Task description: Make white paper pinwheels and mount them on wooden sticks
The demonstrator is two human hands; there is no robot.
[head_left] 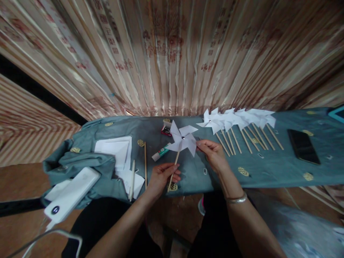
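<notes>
A white paper pinwheel [184, 138] with a dark pin at its centre stands upright over the table's middle. My left hand [163, 177] is closed around its thin wooden stick, below the blades. At the right tip of a blade, my right hand [212, 152] pinches with thumb and forefinger, seemingly on the paper edge. Behind the pinwheel lie a glue stick [161, 153] and a small red box [166, 129] with dark bits inside. One loose wooden stick [145, 163] rests left of my left hand.
Several finished pinwheels [236, 120] lie overlapping along the back right. A black phone [303, 146] is at the right. Leftward are white paper sheets [114, 148], a white pen [132, 179] and a white power bank [72, 195] with a cable. A patterned curtain [172, 61] hangs behind.
</notes>
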